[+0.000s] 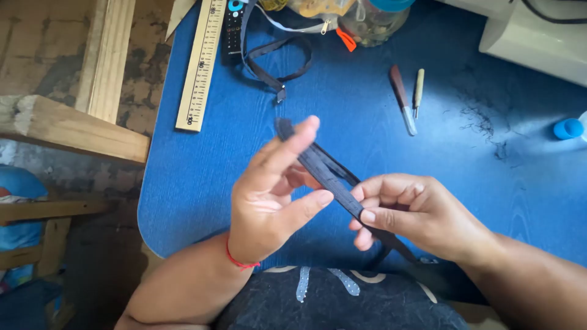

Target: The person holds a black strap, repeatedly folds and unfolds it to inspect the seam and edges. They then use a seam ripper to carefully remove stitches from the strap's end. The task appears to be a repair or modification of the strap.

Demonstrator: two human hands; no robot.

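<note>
Two bare hands hold a dark fabric strap above a blue table. The strap's long axis slants from upper left to lower right. The left hand, fingers loosely spread, props the strap's upper end on its fingertips. The right hand pinches the lower part between thumb and forefinger. A wooden ruler lies beyond the strap, to its left.
</note>
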